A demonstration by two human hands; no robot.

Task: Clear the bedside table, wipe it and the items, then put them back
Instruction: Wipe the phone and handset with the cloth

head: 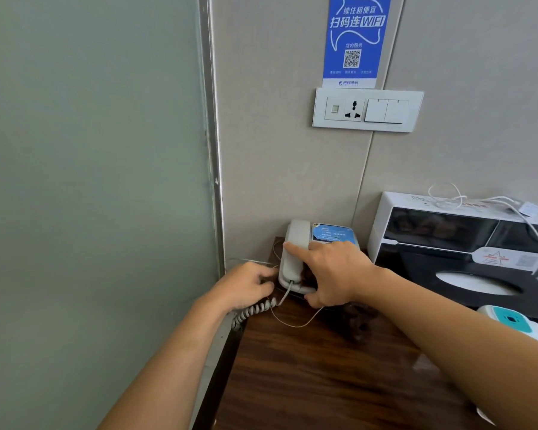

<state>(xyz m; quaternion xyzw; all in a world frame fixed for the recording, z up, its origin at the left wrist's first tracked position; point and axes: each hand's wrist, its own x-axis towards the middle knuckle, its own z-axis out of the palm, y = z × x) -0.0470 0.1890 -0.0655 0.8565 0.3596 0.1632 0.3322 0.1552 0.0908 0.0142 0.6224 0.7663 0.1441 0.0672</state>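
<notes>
Telephone (305, 259) at rear left corner of dark wood surface (323, 383), against wall. Right hand (333, 274) spread over telephone: index finger extended across grey handset (294, 252), thumb curled at front edge of base. Left hand (246, 285) just left of handset, fingers curled over coiled cord (255, 310); exact grip unclear. Tissue box (485, 283) well right of right-hand fingers.

Dark wooden bedside table (323, 383), grey telephone (295, 252), black tissue box (466, 283)
</notes>
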